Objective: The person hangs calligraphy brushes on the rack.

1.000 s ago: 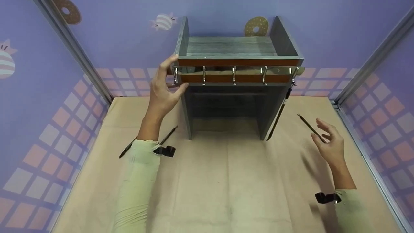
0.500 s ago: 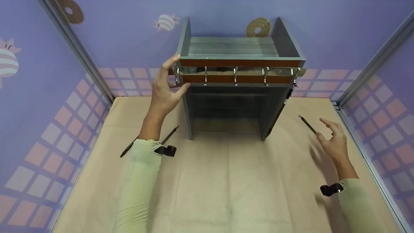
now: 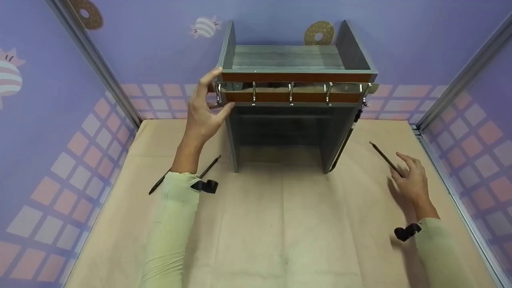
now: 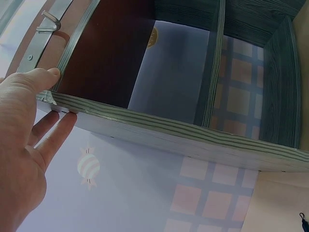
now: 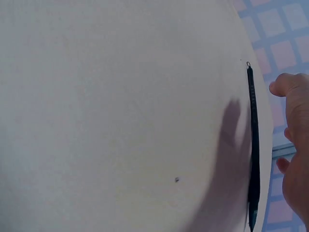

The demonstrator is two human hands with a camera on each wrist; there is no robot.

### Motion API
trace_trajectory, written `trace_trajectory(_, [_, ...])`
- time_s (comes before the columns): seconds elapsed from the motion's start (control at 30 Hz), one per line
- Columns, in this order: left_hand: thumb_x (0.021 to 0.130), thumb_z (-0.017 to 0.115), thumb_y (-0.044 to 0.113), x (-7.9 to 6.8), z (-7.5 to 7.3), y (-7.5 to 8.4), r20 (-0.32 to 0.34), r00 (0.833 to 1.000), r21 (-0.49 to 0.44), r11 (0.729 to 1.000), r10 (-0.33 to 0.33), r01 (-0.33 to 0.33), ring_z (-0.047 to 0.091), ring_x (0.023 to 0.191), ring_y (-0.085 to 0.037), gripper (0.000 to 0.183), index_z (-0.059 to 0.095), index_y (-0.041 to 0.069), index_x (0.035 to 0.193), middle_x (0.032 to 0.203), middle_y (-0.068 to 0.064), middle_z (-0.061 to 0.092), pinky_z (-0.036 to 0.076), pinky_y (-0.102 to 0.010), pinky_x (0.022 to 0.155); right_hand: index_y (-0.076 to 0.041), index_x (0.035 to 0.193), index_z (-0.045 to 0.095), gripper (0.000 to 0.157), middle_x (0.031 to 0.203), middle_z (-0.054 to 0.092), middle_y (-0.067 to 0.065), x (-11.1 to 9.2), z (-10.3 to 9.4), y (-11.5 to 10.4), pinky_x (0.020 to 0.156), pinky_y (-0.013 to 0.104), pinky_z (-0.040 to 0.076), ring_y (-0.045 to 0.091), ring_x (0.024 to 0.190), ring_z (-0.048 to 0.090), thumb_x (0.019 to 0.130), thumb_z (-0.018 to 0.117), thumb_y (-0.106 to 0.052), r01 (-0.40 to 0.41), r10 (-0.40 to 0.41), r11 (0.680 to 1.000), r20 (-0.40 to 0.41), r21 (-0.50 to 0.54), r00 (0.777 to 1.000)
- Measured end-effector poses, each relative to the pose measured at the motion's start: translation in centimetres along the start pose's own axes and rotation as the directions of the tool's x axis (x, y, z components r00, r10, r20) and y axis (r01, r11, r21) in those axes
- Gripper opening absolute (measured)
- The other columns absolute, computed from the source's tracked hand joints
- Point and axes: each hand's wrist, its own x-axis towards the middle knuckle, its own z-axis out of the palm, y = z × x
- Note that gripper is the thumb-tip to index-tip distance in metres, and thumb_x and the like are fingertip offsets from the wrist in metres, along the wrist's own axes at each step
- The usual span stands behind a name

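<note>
clearly the right hand (image 3: 414,182) is the nearer one — the loose dark stick (image 3: 384,156) lies on the cloth (image 3: 256,224) just beside and below it, while the left hand (image 3: 202,118) is well off across the scene. its long axis runs on a slant, from the small loop at its far-left end back toward the person's right; from overhead the near end passes behind the fingers. the right wrist view shows fingers loosely bent, grasping nothing, with the stick apart from them on their left and a hand's shadow on the cloth. so the hand appears raised, and a pinch would probably need it to come down and inward across that axis. the left thumb and fingers are clamped round the side of the grey shelf (image 3: 288,56), near the hook rail (image 3: 270,87) — another stick (image 3: 345,144) hangs at its opposite end.
</note>
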Motion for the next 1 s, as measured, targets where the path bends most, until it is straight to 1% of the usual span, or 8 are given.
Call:
trace_trajectory(0.1, [0.097, 0.086, 0.006, 0.0, 0.0, 0.0, 0.001, 1.000, -0.001, 1.000, -0.001, 0.001, 0.072, 0.116, -0.028, 0.074, 0.049, 0.003, 0.161, 0.164, -0.023, 0.058, 0.068, -0.025, 0.089, -0.003, 0.170, 0.046, 0.069, 0.171, 0.041, 0.040, -0.2, 0.0, 0.6, 0.126, 0.086, 0.029, 0.068, 0.159, 0.033, 0.106, 0.071, -0.002, -0.011, 0.010, 1.000, 0.038, 0.023, 0.999])
trace_trajectory(0.23, [0.098, 0.085, 0.005, 0.0, -0.1, -0.1, 0.011, 1.000, 0.005, 1.000, -0.005, 0.005, 0.070, 0.115, -0.027, 0.074, 0.048, 0.002, 0.162, 0.160, -0.024, 0.059, 0.071, -0.035, 0.090, -0.005, 0.174, 0.039, 0.072, 0.175, 0.037, 0.040, -0.5, 0.0, 1.1, 0.129, 0.086, 0.026, 0.068, 0.164, 0.027, 0.109, 0.069, -0.005, -0.039, 0.034, 0.998, 0.090, 0.053, 0.995])
trace_trajectory(0.33, [0.099, 0.085, 0.005, 0.0, -0.2, -0.1, 0.016, 1.000, 0.001, 1.000, -0.010, 0.010, 0.070, 0.116, -0.028, 0.074, 0.047, 0.002, 0.163, 0.161, -0.024, 0.058, 0.072, -0.039, 0.092, -0.006, 0.176, 0.036, 0.073, 0.176, 0.037, 0.038, -0.7, 0.2, 1.4, 0.129, 0.086, 0.025, 0.067, 0.165, 0.025, 0.110, 0.068, -0.007, -0.061, 0.054, 0.996, 0.109, 0.065, 0.993])
trace_trajectory(0.5, [0.098, 0.085, 0.005, 0.0, -0.3, -0.1, 0.010, 1.000, -0.010, 1.000, -0.014, 0.014, 0.071, 0.118, -0.028, 0.075, 0.048, 0.002, 0.163, 0.165, -0.023, 0.057, 0.072, -0.039, 0.091, -0.009, 0.176, 0.038, 0.072, 0.174, 0.045, 0.034, -0.7, 0.4, 1.3, 0.128, 0.088, 0.025, 0.066, 0.164, 0.030, 0.110, 0.068, -0.009, -0.082, 0.078, 0.996, 0.103, 0.037, 0.992])
trace_trajectory(0.6, [0.098, 0.085, 0.005, -0.1, -0.3, -0.2, 0.007, 1.000, -0.003, 1.000, -0.014, 0.014, 0.070, 0.116, -0.026, 0.074, 0.048, 0.002, 0.163, 0.163, -0.023, 0.058, 0.072, -0.039, 0.090, -0.009, 0.175, 0.041, 0.070, 0.171, 0.050, 0.032, -0.6, 0.6, 1.2, 0.128, 0.090, 0.018, 0.065, 0.162, 0.034, 0.109, 0.067, -0.006, -0.081, 0.079, 0.996, 0.094, 0.020, 0.992])
trace_trajectory(0.73, [0.098, 0.084, 0.005, -0.1, -0.3, -0.2, 0.009, 1.000, -0.008, 1.000, -0.016, 0.016, 0.070, 0.116, -0.026, 0.074, 0.048, 0.002, 0.163, 0.159, -0.024, 0.060, 0.072, -0.038, 0.090, -0.008, 0.172, 0.044, 0.068, 0.167, 0.054, 0.031, -0.6, 0.8, 1.3, 0.124, 0.093, 0.015, 0.065, 0.157, 0.040, 0.107, 0.062, 0.001, -0.069, 0.070, 0.998, 0.082, -0.014, 0.994])
trace_trajectory(0.87, [0.099, 0.084, 0.005, -0.1, -0.3, -0.2, 0.011, 1.000, -0.009, 1.000, -0.014, 0.014, 0.071, 0.116, -0.028, 0.074, 0.047, 0.002, 0.163, 0.157, -0.024, 0.060, 0.072, -0.040, 0.091, -0.009, 0.172, 0.045, 0.068, 0.168, 0.055, 0.030, -0.7, 1.0, 1.5, 0.119, 0.091, 0.019, 0.065, 0.151, 0.039, 0.106, 0.056, 0.004, -0.086, 0.090, 0.995, 0.084, -0.046, 0.992])
trace_trajectory(1.0, [0.099, 0.084, 0.004, -0.1, -0.3, -0.1, 0.012, 1.000, -0.022, 1.000, -0.017, 0.017, 0.073, 0.117, -0.028, 0.074, 0.047, 0.002, 0.163, 0.162, -0.023, 0.058, 0.072, -0.039, 0.091, -0.011, 0.171, 0.048, 0.066, 0.167, 0.055, 0.030, -0.7, 1.2, 1.5, 0.119, 0.089, 0.021, 0.063, 0.148, 0.036, 0.107, 0.052, 0.004, -0.122, 0.124, 0.992, 0.081, -0.037, 0.989])
